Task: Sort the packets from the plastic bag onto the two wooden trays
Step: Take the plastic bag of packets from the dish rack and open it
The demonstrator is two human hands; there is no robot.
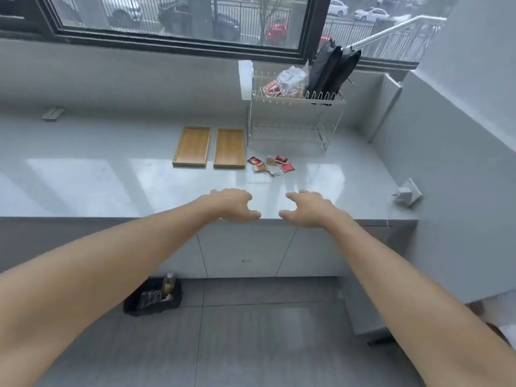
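Observation:
Two empty wooden trays lie side by side on the grey counter, the left tray [191, 146] and the right tray [229, 148]. Just right of them is a small heap of red packets [280, 159] and brown packets [261, 168], loose on the counter. A clear plastic bag [289, 79] with more packets sits on the top shelf of a white wire rack [296, 118]. My left hand [233, 205] and my right hand [305, 209] hover over the counter's front edge, fingers apart, holding nothing, well short of the packets.
Black folded items [332, 71] stand in the rack's right side. A white charger [406, 195] is plugged in on the right wall. A small grey object [53, 113] lies at the far left. On the floor stands a black bin [153, 298].

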